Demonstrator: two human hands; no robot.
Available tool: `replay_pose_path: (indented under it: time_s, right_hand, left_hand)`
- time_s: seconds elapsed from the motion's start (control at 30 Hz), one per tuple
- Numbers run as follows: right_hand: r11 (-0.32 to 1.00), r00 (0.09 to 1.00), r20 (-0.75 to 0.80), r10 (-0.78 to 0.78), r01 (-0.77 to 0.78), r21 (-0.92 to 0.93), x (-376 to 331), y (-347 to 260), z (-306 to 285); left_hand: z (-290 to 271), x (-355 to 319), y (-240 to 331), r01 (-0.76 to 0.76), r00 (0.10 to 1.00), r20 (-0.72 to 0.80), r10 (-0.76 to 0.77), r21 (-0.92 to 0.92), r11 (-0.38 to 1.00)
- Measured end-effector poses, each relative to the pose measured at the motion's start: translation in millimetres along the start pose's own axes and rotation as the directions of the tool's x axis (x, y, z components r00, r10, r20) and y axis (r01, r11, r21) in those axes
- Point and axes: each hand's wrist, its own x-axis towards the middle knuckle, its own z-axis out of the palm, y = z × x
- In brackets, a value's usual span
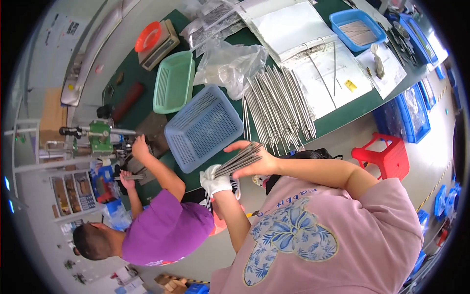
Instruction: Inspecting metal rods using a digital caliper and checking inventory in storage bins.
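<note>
A bundle of thin grey metal rods (pixel 238 159) is held between my two hands, in front of my body at the table's edge. My left hand (pixel 215 181), in a white glove, is closed round the bundle's lower left end. My bare right hand (pixel 259 160) grips the other end, with thumb and fingers on either side of it. Beside my hands stands a blue perforated plastic basket (pixel 203 128) with nothing in it. Many more metal rods (pixel 281 108) lie side by side in a wide pile on the green table (pixel 338 119).
At left, a co-worker in a purple shirt (pixel 166 228) handles rods at a green bench machine (pixel 100 137). A green tray (pixel 174 81), plastic bags (pixel 230 63), a scale (pixel 161 46), an open binder (pixel 328 78) and a blue tray (pixel 357 30) occupy the table. A red stool (pixel 384 156) stands right.
</note>
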Motion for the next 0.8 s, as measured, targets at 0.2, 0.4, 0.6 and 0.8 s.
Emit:
replay_pose_path:
  time_s: [0.2,0.4,0.6,0.8]
  right_hand:
    - [0.864,0.997,-0.018,-0.073,0.054,-0.5,14,3,22]
    - [0.475,0.97,0.206,-0.131,0.244,-0.845,36,12,31]
    - [0.367,0.98,0.198,0.017,0.178,-0.913,55,22,42]
    - [0.343,0.975,0.14,0.174,0.073,-0.936,56,8,54]
  left_hand:
    - [-60,70,-18,0.297,0.911,0.319,-0.262,-0.065,0.953]
    - [-56,32,-43,0.147,0.958,0.162,-0.236,0.429,0.891]
    - [-95,40,-21,-0.578,0.815,0.543,0.203,0.787,0.216]
    - [-51,46,-32,-0.342,0.766,0.643,0.013,0.391,0.855]
